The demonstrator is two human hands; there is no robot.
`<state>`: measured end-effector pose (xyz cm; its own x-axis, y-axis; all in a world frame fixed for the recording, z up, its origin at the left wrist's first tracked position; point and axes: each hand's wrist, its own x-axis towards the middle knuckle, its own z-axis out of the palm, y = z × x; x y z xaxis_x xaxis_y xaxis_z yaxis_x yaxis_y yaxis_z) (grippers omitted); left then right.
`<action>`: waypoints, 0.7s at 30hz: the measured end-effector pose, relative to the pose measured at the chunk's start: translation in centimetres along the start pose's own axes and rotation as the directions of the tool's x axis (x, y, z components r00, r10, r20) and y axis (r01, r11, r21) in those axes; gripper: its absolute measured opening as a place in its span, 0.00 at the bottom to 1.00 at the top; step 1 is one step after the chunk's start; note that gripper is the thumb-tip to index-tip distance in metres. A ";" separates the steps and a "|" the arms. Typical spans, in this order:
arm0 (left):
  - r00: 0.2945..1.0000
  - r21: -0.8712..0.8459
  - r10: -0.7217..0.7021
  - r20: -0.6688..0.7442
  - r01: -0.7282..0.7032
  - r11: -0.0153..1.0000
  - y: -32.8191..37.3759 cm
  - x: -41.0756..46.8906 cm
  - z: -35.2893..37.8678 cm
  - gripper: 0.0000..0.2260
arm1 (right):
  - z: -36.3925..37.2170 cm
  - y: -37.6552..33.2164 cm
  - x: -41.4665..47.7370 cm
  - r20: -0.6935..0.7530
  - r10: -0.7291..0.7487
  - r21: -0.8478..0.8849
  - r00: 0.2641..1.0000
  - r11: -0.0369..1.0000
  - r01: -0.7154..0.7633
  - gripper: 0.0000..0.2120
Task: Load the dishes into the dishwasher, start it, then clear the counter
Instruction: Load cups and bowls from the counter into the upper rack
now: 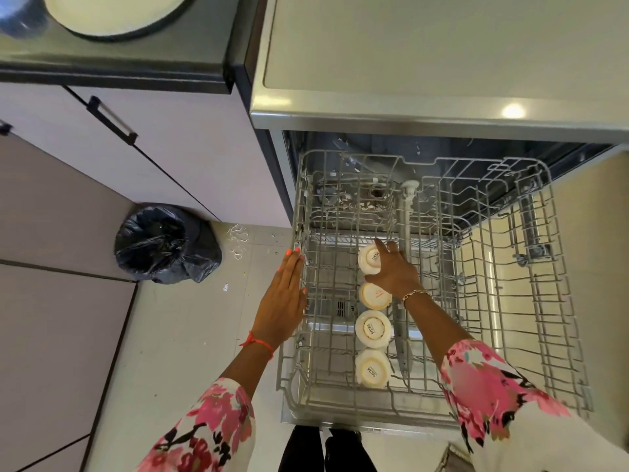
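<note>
The dishwasher's grey wire upper rack (531,301) is pulled out over the open door. Several white cups stand upside down in a row along its left half. My right hand (393,270) grips the farthest cup (368,260). Behind it toward me come a second cup (372,296), a third cup (372,328) and the nearest cup (372,368). My left hand (284,298) lies flat against the rack's left rim, fingers extended, holding nothing.
A white plate (115,11) and a dark blue dish (20,18) sit on the dark counter at top left. A black-bagged bin (163,243) stands on the floor left of the dishwasher. The steel dishwasher top (442,46) fills the upper right.
</note>
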<state>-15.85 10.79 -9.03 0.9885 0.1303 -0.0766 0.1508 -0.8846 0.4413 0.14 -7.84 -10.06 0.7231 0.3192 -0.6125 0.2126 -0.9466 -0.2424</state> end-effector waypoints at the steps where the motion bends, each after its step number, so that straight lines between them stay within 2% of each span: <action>1: 1.000 0.011 0.013 0.001 -0.013 1.000 -0.1 -0.2 -0.1 0.25 | -0.2 0.0 -0.4 -0.015 -0.005 0.002 1.000 1.000 0.005 0.43; 8: 0.998 0.036 0.037 0.043 -0.039 0.999 -1.9 -3.6 -2.1 0.25 | -1.8 -2.3 -4.3 -0.126 -0.099 0.042 0.987 0.994 0.105 0.35; 15: 0.994 0.095 0.106 0.038 -0.109 0.989 -6.0 -4.5 -8.5 0.25 | -3.1 -10.3 -9.8 -0.242 -0.307 0.010 0.920 0.948 0.319 0.23; 18: 0.979 0.143 0.185 0.090 -0.197 0.970 -8.8 -3.2 -12.3 0.26 | -3.6 -14.4 -10.8 -0.288 -0.339 0.005 0.896 0.935 0.355 0.22; 21: 0.969 0.146 0.241 0.048 -0.246 0.958 -11.9 -1.7 -17.8 0.26 | -5.2 -19.7 -11.2 -0.344 -0.365 -0.022 0.865 0.924 0.382 0.22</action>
<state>-19.15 29.09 1.72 0.9940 -0.1085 -0.0106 -0.0998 -0.9451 0.3113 -8.76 6.96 5.46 0.7740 0.6065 -0.1819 0.4871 -0.7539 -0.4409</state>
